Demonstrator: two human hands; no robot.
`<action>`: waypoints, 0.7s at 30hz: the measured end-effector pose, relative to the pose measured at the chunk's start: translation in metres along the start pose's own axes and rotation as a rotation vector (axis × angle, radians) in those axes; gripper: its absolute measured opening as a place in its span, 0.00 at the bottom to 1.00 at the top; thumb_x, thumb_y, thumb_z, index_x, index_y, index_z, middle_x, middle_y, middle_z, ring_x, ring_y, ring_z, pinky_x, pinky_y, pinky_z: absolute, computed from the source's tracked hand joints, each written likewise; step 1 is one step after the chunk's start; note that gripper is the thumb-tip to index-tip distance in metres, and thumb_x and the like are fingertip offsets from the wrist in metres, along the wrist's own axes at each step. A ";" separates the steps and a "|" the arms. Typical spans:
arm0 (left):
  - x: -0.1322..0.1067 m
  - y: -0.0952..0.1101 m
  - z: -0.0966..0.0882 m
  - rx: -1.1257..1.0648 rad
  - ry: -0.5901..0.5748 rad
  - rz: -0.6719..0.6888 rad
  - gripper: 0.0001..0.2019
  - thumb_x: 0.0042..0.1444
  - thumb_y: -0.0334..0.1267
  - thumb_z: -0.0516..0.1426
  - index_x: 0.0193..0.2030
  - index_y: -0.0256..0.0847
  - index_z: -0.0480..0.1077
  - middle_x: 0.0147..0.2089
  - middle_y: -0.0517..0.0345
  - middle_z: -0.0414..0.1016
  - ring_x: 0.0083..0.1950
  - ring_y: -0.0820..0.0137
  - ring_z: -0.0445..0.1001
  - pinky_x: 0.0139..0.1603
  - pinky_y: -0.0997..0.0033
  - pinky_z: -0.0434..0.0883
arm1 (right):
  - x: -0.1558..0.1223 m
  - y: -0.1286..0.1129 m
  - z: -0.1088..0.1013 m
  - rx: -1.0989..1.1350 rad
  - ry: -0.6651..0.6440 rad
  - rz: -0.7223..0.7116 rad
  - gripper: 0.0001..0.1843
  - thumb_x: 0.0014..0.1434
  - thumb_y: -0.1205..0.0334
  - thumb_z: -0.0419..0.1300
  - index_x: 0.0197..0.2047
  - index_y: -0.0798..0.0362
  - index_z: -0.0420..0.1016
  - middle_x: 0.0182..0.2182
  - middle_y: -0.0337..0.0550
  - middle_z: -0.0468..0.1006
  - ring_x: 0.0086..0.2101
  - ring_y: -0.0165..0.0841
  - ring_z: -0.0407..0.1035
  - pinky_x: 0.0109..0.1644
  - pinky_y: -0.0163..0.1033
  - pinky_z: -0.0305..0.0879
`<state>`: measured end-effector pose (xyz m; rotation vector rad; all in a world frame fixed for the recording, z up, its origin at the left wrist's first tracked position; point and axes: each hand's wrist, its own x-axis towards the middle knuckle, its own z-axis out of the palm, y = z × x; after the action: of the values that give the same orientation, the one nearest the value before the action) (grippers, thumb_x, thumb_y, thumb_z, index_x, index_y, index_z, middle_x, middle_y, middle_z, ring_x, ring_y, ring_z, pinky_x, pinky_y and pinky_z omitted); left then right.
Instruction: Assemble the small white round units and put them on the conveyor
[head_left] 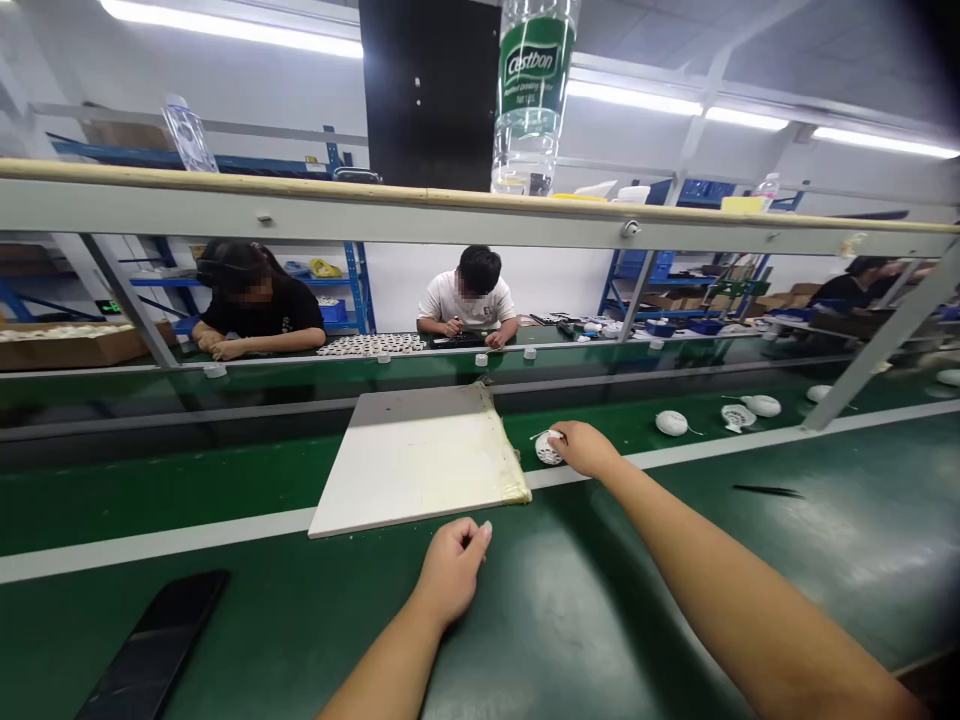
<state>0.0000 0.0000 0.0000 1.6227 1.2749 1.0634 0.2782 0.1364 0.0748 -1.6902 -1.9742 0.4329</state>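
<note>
The right hand (585, 448) reaches forward, fingers pinched on the side of a round white perforated piece (548, 449), which is at the green belt (247, 485) just right of a white board (412, 450); the left hand (454, 570) is loosely curled in front of that board, with nothing visible in it; more white pieces (671, 423) lie along the belt to the right; on the green worktop (555, 620) are dark tweezers (766, 491) at right and a black phone (154, 645) at left; across the belt sit two people, in black (289, 318) and white (469, 300) shirts; on the overhead shelf (315, 213), a clear bottle (523, 150) has a green label reading "Cestbon", above smaller text resembling "Purified Drinking" and "Net", the rest blurred.
</note>
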 end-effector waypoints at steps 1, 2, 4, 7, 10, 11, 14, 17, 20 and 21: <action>-0.001 0.001 0.000 -0.034 0.011 0.004 0.23 0.64 0.54 0.51 0.24 0.39 0.63 0.24 0.59 0.67 0.30 0.69 0.65 0.35 0.70 0.62 | -0.007 -0.007 0.001 0.057 0.001 -0.008 0.13 0.60 0.55 0.59 0.40 0.55 0.77 0.38 0.54 0.78 0.39 0.42 0.69 0.41 0.40 0.59; -0.002 0.002 -0.001 -0.080 0.028 0.014 0.22 0.64 0.53 0.52 0.26 0.39 0.65 0.26 0.59 0.69 0.31 0.69 0.67 0.36 0.69 0.63 | -0.016 -0.014 0.003 0.136 -0.009 -0.018 0.15 0.61 0.52 0.58 0.41 0.55 0.77 0.38 0.53 0.78 0.39 0.41 0.70 0.41 0.40 0.60; -0.005 0.005 -0.002 -0.192 0.072 0.056 0.16 0.64 0.51 0.53 0.38 0.38 0.70 0.36 0.54 0.74 0.38 0.67 0.71 0.41 0.68 0.68 | -0.037 -0.031 0.013 0.348 -0.074 -0.044 0.21 0.63 0.46 0.54 0.44 0.54 0.75 0.38 0.50 0.78 0.37 0.38 0.71 0.40 0.39 0.64; -0.013 0.012 -0.007 -0.259 0.113 0.200 0.23 0.64 0.47 0.55 0.63 0.41 0.62 0.60 0.44 0.68 0.58 0.61 0.70 0.53 0.62 0.71 | -0.072 -0.059 0.041 0.953 -0.258 -0.010 0.23 0.60 0.42 0.57 0.45 0.54 0.74 0.37 0.47 0.78 0.34 0.35 0.72 0.38 0.40 0.68; -0.022 0.019 -0.015 -0.097 0.092 0.396 0.35 0.61 0.48 0.59 0.71 0.46 0.51 0.71 0.42 0.54 0.68 0.55 0.60 0.62 0.54 0.67 | -0.098 -0.082 0.070 1.507 -0.437 0.097 0.17 0.52 0.53 0.68 0.42 0.54 0.77 0.37 0.45 0.79 0.33 0.33 0.72 0.38 0.37 0.68; -0.025 0.022 -0.017 -0.024 0.082 0.451 0.38 0.60 0.49 0.60 0.73 0.48 0.49 0.72 0.43 0.53 0.69 0.53 0.58 0.64 0.50 0.65 | -0.105 -0.087 0.079 1.583 -0.488 0.125 0.15 0.51 0.56 0.68 0.41 0.54 0.78 0.36 0.44 0.80 0.34 0.33 0.72 0.38 0.36 0.68; -0.031 0.029 -0.022 0.152 0.059 0.599 0.41 0.58 0.52 0.62 0.73 0.53 0.47 0.71 0.44 0.53 0.71 0.50 0.55 0.68 0.45 0.58 | -0.116 -0.094 0.099 1.681 -0.658 0.210 0.13 0.51 0.58 0.68 0.39 0.54 0.79 0.34 0.44 0.80 0.34 0.33 0.73 0.39 0.35 0.69; -0.035 0.036 -0.023 0.194 0.031 0.659 0.34 0.57 0.52 0.63 0.69 0.54 0.57 0.66 0.47 0.62 0.65 0.53 0.63 0.65 0.51 0.63 | -0.122 -0.094 0.110 1.690 -0.734 0.276 0.14 0.52 0.55 0.68 0.38 0.55 0.79 0.33 0.43 0.79 0.33 0.33 0.73 0.38 0.35 0.70; -0.035 0.037 -0.024 0.079 0.129 0.519 0.28 0.58 0.55 0.61 0.62 0.48 0.66 0.57 0.48 0.68 0.57 0.57 0.69 0.59 0.57 0.67 | -0.122 -0.092 0.109 1.516 -0.629 0.237 0.16 0.55 0.51 0.66 0.42 0.53 0.77 0.36 0.44 0.79 0.34 0.34 0.73 0.37 0.38 0.71; -0.034 0.036 -0.024 0.021 0.183 0.448 0.28 0.59 0.56 0.60 0.61 0.45 0.66 0.56 0.47 0.69 0.55 0.58 0.70 0.58 0.59 0.67 | -0.122 -0.091 0.106 1.418 -0.550 0.180 0.17 0.57 0.50 0.66 0.44 0.53 0.77 0.38 0.45 0.79 0.36 0.35 0.73 0.39 0.39 0.72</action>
<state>-0.0158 -0.0375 0.0367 1.9150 1.0591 1.5011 0.1564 0.0092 0.0163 -0.7799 -1.1021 1.9229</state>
